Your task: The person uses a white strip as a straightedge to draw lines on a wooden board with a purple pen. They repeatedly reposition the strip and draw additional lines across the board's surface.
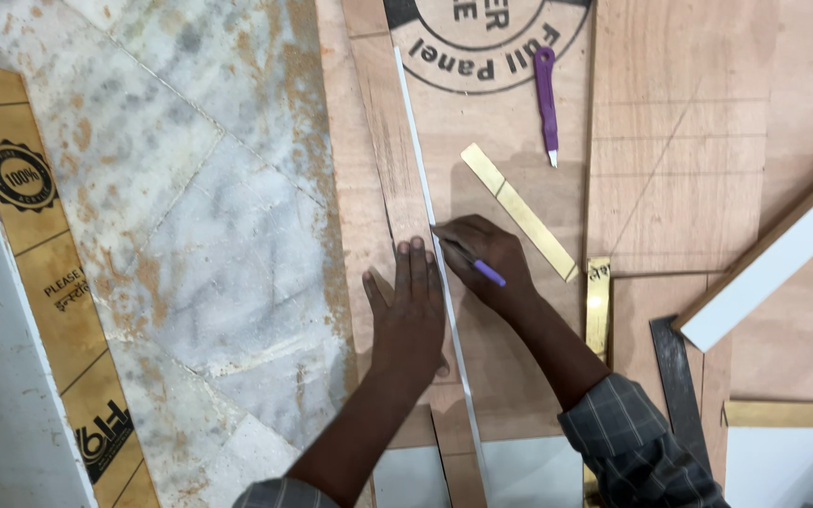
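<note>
1. The right hand [489,266] has its grip closed around a purple pen [478,266], the tip set against a long, thin white strip [435,254].
2. That strip is narrow, pale and straight, running away from the grip in both directions over a brown plywood sheet [510,188].
3. The left hand [412,310] lies flat with fingers stretched out, holding nothing, pressing down a narrow plywood slat [390,150] right beside the strip, just left of the pen grip.
4. Beyond the grip lies a purple cutter knife [546,102]; just to its right, a slanted brass-coloured strip [519,210].
5. Further right sit a white-faced board [773,263] and a dark metal square [679,376].
6. Left of the hands, a stained marble floor [190,188] shows, and a yellow-brown printed board [49,273] at the edge.
</note>
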